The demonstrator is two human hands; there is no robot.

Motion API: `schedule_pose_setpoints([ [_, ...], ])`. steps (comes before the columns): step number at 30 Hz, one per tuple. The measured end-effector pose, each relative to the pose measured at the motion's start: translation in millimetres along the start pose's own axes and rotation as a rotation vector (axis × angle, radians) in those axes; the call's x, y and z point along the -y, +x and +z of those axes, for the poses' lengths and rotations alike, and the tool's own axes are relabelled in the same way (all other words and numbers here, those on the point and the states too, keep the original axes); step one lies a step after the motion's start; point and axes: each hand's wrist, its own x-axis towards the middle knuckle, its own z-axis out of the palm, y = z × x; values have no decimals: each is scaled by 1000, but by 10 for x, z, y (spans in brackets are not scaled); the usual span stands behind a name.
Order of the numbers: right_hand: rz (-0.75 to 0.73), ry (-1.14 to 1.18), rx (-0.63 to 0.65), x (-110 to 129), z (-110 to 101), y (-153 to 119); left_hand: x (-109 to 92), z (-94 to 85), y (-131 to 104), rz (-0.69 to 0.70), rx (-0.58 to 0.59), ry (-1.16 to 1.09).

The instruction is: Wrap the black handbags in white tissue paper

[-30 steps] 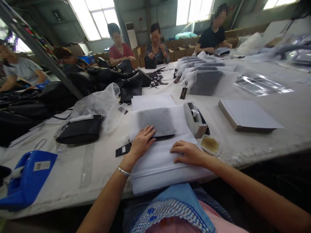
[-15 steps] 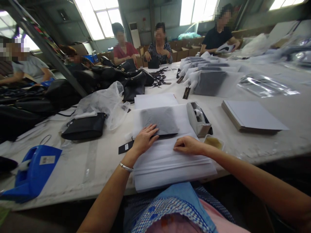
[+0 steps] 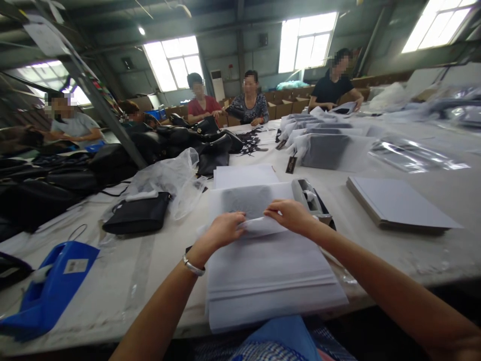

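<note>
A dark flat item (image 3: pixel 248 198), its kind hidden, shows through a sheet of thin white tissue paper (image 3: pixel 268 228) right before me. The near edge of that sheet is folded up over it. My left hand (image 3: pixel 222 233) grips the fold at its left side, fingers and thumb closed on the paper. At the right side my right hand (image 3: pixel 289 215) pinches the same fold between fingers and thumb. Beneath both hands lies a stack of white tissue sheets (image 3: pixel 270 273). A black tag pokes out behind my left wrist.
A grey tape dispenser (image 3: pixel 311 198) stands just right of the wrapped item. White boards (image 3: pixel 398 200) are piled farther right. To the left are a black bag (image 3: pixel 137 213) and a blue tape dispenser (image 3: pixel 52 286). Wrapped bags (image 3: pixel 326 150) stand behind; several people work across the table.
The tissue's near edge has come up over the dark item. My right hand has moved up from the stack to the fold, and my left has gone from lying flat to gripping. The view has tilted up.
</note>
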Motion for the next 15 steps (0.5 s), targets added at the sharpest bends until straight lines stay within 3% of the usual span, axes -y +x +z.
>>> schedule_pose_setpoints([
  [4, -127, -125, -42, 93, 109, -72, -51, 96, 14, -38, -37, 46],
  [8, -267, -259, 5, 43, 245, -40, -76, 148, -47, -40, -40, 97],
  [15, -97, -229, 45, -133, 334, 94, 51, 197, -80, -152, -49, 179],
])
